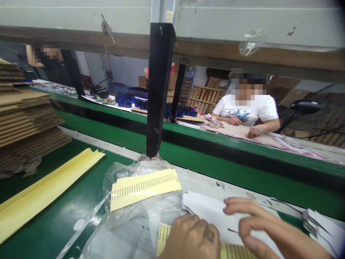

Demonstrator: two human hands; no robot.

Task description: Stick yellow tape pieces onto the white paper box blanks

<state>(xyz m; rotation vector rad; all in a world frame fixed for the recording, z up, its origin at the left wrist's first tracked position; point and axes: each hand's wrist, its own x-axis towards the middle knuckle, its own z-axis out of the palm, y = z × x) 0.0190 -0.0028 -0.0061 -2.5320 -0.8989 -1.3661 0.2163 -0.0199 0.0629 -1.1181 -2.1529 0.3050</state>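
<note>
Hands meet low at the near edge of the green worktop (61,223) in your head view. Your left hand (190,237) is curled, knuckles up, pressing on a yellow label sheet (163,235). Your right hand (258,225) lies with fingers spread flat on the white paper piece (207,210), gripping nothing. Both sit on a clear plastic bag (129,230), which also carries a second yellow label sheet (144,187). Cardboard stacks (24,126) fill the left edge.

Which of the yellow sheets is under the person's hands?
The label sheet at the bottom edge, under the left hand. The printed sheet on the bag and the long strip lie untouched.
</note>
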